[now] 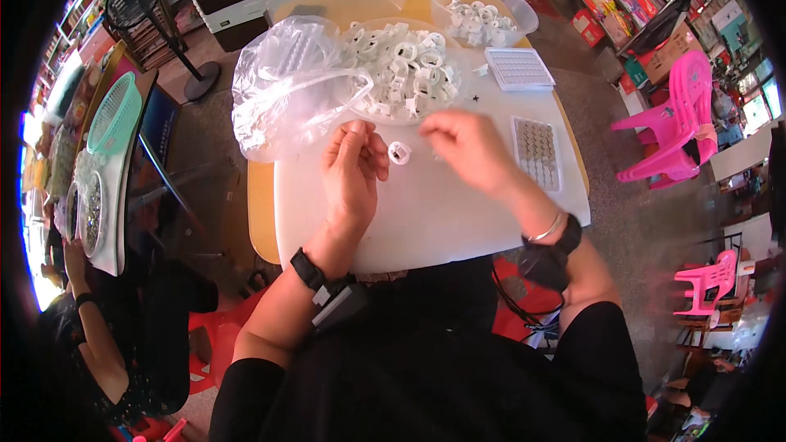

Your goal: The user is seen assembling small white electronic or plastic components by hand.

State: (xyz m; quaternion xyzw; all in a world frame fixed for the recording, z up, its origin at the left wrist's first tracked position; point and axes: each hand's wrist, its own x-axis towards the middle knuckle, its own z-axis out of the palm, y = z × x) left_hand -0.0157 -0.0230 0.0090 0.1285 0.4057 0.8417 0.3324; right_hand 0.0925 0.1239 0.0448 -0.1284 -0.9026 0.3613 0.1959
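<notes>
White tabletop stretches under the fingers, heaped white plastic parts beyond them. A white ring shows just right of the left hand's curled fingers; the right hand's are bent and blurred, and I cannot tell whether either pinches anything.

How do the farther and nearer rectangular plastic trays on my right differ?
The farther white plastic tray looks almost entirely white, while the nearer pale-edged plastic tray shows rows of grayish-brown shapes. The farther tray's long sides run left to right; the nearer tray's run away from you. Both are rectangular and patterned in rows.
</notes>
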